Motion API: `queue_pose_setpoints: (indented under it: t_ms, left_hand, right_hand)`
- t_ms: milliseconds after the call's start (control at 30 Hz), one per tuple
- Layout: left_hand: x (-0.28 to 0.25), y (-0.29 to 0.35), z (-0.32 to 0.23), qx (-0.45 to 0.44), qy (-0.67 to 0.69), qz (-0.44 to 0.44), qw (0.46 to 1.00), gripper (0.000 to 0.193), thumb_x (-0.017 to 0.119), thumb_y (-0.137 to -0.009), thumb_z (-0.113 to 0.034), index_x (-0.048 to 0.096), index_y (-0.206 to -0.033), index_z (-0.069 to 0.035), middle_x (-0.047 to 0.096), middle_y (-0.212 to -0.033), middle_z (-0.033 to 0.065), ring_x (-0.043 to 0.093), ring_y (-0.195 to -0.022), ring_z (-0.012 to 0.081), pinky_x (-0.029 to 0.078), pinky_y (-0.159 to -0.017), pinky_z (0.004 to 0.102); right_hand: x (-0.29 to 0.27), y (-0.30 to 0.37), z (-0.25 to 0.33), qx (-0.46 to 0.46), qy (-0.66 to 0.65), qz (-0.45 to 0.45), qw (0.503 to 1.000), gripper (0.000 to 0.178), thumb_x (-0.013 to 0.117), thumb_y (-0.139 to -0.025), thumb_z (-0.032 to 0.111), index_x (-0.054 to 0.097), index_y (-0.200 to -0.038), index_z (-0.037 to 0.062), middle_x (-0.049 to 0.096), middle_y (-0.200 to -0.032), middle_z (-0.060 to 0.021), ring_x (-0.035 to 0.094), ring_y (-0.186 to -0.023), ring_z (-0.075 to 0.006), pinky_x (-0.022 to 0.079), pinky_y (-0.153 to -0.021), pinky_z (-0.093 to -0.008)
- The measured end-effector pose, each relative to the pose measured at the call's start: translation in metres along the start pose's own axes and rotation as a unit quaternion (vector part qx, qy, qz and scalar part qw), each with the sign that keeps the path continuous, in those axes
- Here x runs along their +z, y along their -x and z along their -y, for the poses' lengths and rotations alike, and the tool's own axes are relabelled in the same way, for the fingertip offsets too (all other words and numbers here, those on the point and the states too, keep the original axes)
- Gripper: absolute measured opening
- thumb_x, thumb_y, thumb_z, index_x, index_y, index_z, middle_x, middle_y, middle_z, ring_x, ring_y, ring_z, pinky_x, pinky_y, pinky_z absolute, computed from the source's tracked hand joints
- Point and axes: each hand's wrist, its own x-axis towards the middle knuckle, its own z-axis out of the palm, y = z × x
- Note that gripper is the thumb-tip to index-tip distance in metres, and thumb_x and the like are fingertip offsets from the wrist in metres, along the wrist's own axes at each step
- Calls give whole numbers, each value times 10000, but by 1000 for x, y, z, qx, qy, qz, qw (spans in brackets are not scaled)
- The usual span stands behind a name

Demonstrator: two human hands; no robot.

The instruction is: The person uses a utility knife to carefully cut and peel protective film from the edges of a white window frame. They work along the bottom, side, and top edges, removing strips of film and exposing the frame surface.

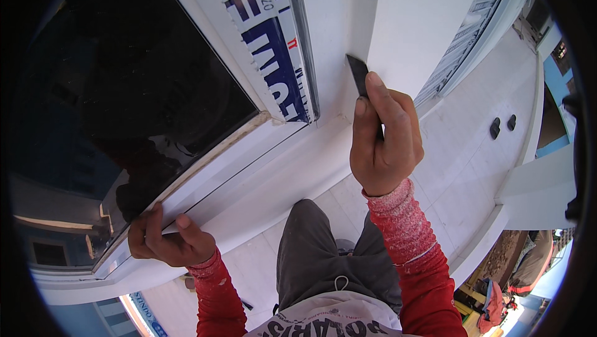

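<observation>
My right hand (382, 141) is closed around a thin dark flat blade (359, 74), whose tip points up against the white wall next to the window frame. My left hand (168, 240) rests on the lower white window frame (249, 150), fingers curled against its edge below the dark glass pane (124, 88). Both forearms wear red sleeves. A strip of blue-and-white protective film (273, 51) runs along the frame's upright between the glass and the blade.
Below me are my grey trousers (317, 250) and a white tiled balcony floor (460, 169) with a pair of dark shoes (502, 125) on it. A low white parapet (528, 181) bounds the floor on the right; street objects show beyond it.
</observation>
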Motion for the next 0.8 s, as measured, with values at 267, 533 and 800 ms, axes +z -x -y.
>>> queue_pose_setpoints:
  t_ms: [267, 533, 800]
  left_hand:
    - [-3, 1, 2, 1, -12, 15, 1000, 537, 535, -964, -593, 685, -1101, -96, 573, -1077, 144, 525, -1104, 273, 499, -830, 448]
    - [-3, 2, 3, -3, -1, 15, 1000, 540, 535, -956, -597, 686, -1111, -102, 577, -1078, 144, 528, -1105, 269, 509, -820, 438]
    - [-3, 3, 7, 12, -6, 16, 1000, 550, 535, -951, -609, 684, -1114, -106, 576, -1081, 142, 539, -1094, 265, 529, -800, 433]
  right_hand:
    - [0, -1, -7, -55, 34, 2, 998, 602, 721, -755, -117, 649, -1340, 11, 590, -694, -52, 640, -748, -239, 525, -637, -324]
    - [-1, 8, -10, -58, 45, 15, 997, 628, 730, -741, -106, 643, -1352, 11, 597, -713, -45, 637, -813, -240, 510, -713, -340]
    - [-1, 16, -13, -55, 55, 23, 997, 618, 723, -748, -104, 641, -1350, 13, 605, -731, -41, 633, -835, -239, 489, -739, -347]
